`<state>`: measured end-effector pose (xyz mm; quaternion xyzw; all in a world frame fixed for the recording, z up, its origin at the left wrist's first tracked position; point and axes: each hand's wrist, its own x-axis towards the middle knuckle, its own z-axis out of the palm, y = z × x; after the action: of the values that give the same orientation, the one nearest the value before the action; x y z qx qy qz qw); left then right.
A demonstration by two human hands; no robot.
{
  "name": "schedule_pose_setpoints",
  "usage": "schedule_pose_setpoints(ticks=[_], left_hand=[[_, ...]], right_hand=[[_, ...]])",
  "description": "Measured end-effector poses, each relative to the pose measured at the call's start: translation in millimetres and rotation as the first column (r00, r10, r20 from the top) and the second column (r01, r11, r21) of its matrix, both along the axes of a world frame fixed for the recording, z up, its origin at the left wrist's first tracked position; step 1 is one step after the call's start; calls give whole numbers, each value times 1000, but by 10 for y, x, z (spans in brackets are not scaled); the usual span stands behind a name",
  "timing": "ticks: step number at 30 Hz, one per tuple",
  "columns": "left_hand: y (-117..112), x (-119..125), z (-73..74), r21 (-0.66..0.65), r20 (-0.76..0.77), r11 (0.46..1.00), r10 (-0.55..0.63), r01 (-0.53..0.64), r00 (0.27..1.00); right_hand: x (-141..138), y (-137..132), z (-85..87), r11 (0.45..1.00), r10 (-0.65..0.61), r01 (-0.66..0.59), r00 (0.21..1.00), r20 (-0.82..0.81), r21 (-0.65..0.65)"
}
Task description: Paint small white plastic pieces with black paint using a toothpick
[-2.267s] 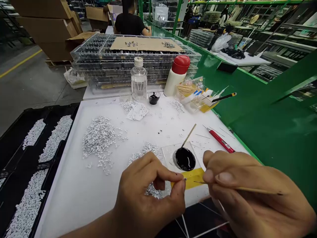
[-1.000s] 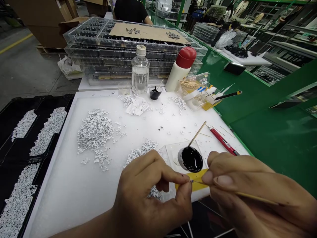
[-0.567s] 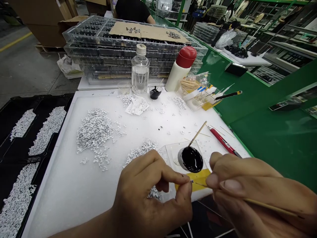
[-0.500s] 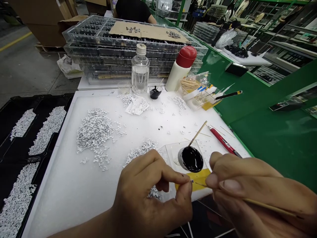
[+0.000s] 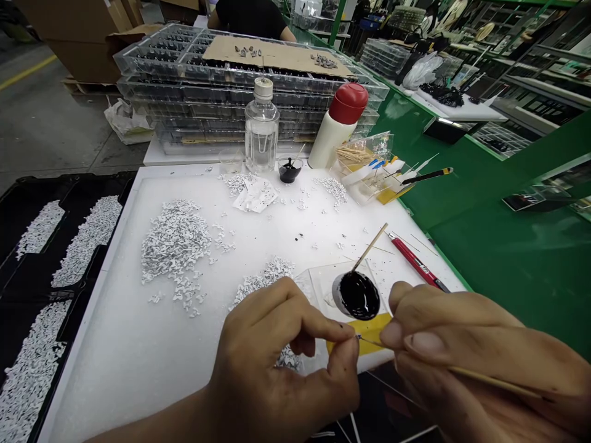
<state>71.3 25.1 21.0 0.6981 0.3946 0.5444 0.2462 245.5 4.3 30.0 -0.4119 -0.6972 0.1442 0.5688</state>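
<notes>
Between thumb and forefinger, my left hand (image 5: 290,351) pinches a tiny white part with dark marks (image 5: 358,336), mostly hidden by the fingertips. My right hand (image 5: 480,351) is closed round a thin wooden stick (image 5: 494,381), whose fine tip meets the small part. Just beyond the fingers stands a small cup of black paint (image 5: 359,296) with another wooden stick (image 5: 370,247) leaning in it. The cup rests on a clear plastic sheet, near a yellow strip (image 5: 383,323). A heap of small white-and-black parts (image 5: 265,277) lies behind my left hand.
A larger heap of parts (image 5: 173,240) lies on the white table's left. A red cutter knife (image 5: 418,261) is at right. Behind stand a clear bottle (image 5: 261,135), a white flask with red lid (image 5: 332,135) and stacked clear trays (image 5: 198,98). A person sits beyond.
The stick's tip in my right hand has moved slightly left and now touches the small part; a gap showed before. My left hand stays nearly still.
</notes>
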Motion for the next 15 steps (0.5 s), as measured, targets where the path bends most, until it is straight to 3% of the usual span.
schedule_pose_setpoints(ticks=[15], left_hand=[[-22, -11, 1, -4, 13, 1000, 2, -2, 1000]], right_hand=[[39, 16, 28, 998, 58, -58, 998, -18, -23]])
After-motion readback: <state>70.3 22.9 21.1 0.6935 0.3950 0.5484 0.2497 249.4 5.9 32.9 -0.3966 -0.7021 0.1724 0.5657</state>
